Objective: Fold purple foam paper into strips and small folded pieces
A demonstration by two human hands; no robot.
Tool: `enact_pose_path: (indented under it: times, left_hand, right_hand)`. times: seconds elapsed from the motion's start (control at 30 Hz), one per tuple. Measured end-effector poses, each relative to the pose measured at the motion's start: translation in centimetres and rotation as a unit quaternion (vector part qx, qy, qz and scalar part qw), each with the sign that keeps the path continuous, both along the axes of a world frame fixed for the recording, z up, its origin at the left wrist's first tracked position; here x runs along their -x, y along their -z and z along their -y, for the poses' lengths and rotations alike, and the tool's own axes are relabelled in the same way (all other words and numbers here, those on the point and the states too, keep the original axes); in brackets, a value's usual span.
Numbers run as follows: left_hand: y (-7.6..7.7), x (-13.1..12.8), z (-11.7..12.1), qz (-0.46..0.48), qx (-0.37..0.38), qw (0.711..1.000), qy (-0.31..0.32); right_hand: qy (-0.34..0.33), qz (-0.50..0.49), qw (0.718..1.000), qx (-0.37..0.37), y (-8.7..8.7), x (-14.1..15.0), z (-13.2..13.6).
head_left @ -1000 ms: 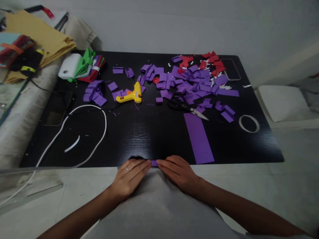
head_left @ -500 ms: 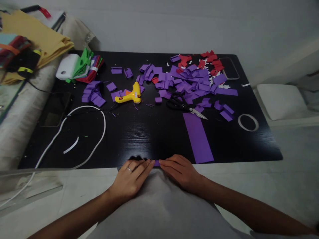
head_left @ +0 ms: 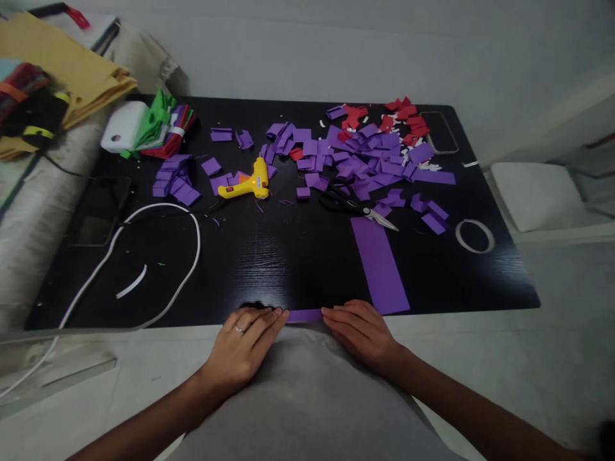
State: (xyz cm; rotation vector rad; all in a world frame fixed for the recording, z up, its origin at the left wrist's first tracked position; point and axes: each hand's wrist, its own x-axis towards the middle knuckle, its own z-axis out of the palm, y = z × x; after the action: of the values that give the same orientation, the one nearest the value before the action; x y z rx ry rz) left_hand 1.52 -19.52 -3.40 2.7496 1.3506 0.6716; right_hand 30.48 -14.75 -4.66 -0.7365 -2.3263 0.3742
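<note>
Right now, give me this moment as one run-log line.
left hand: on purple strip | right hand: on purple strip | hands: apart | strip: along near edge of table | scissors: at far end of purple sheet

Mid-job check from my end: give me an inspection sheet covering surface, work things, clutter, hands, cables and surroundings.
Surface: black table, sheen visible.
Work things: narrow purple strip at near edge; wide purple strip lies to its right, scissors at its far end; yellow glue gun lies farther back.
Clutter: purple pieces and red pieces scattered at the back; white ring at right.
Hands: left hand and right hand have fingers on the narrow purple strip; thumbs hidden.
Cables: white cable loops across the left side.
Surroundings: yellow sheets left; white seat right.
</note>
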Motion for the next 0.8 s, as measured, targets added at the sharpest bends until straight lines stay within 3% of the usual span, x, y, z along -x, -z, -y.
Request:
enact_pose_path:
  times: [0.2, 0.37, 0.53, 0.8]
  left_hand:
    - [0.0, 2.6, 1.1, -0.024, 0.002, 1.000, -0.015]
    - [0.5, 4.4, 1.8, -0.018, -0.016, 0.998, -0.063]
    - [0.2, 4.4, 1.3, 0.012, -0.052, 0.996, -0.076]
    - [0.6, 4.7, 1.9, 0.021, -0.030, 0.994, -0.102]
  right_hand:
    - [0.006, -0.004, 1.000, -0.006, 0.0, 0.1, -0.1]
    - [0.008, -0.015, 1.000, -0.004, 0.0, 0.2, -0.2]
    - [0.005, -0.014, 1.000, -0.014, -0.1, 0.3, -0.3]
    - [0.031, 0.014, 0.999, -0.032, -0.7, -1.3, -0.6]
